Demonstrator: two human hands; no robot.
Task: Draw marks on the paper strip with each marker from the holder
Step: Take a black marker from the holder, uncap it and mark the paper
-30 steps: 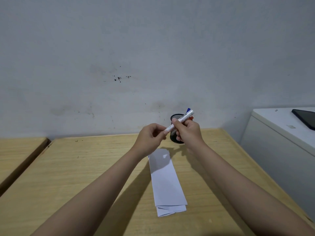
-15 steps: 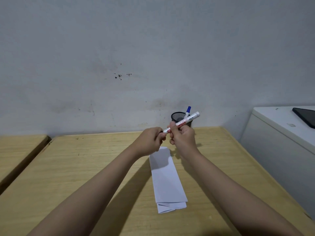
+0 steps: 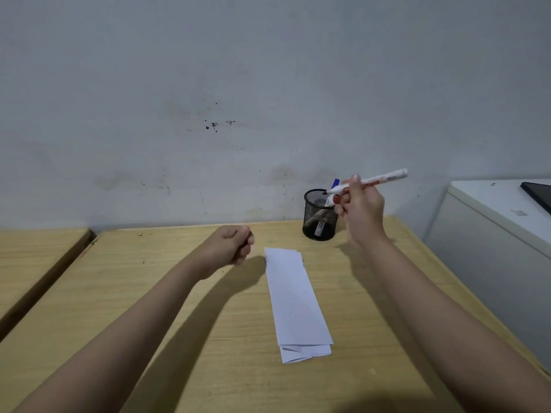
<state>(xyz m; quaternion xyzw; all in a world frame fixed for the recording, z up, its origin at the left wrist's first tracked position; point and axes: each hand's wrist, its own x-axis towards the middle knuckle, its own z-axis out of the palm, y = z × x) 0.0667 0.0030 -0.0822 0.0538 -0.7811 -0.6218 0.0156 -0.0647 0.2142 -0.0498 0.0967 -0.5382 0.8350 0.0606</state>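
My right hand (image 3: 362, 210) holds a white marker with red lettering (image 3: 378, 179) in the air, its dark tip pointing left over the black mesh holder (image 3: 319, 216). The holder stands at the back of the table, and a blue-capped marker (image 3: 336, 183) sticks out of it. My left hand (image 3: 231, 245) is closed in a fist just left of the paper strip's far end. The marker's cap is hidden inside its fingers. The folded white paper strip (image 3: 295, 299) lies lengthwise on the wooden table (image 3: 179, 293) between my arms.
A white cabinet (image 3: 492, 234) stands close to the table's right edge with a dark flat device (image 3: 539, 195) on top. A second wooden desk (image 3: 35, 254) sits to the left across a narrow gap. A grey wall runs behind the table.
My hands were together on the marker. They have now pulled apart: the right hand moved right and up with the marker, and the left hand dropped left, closed.
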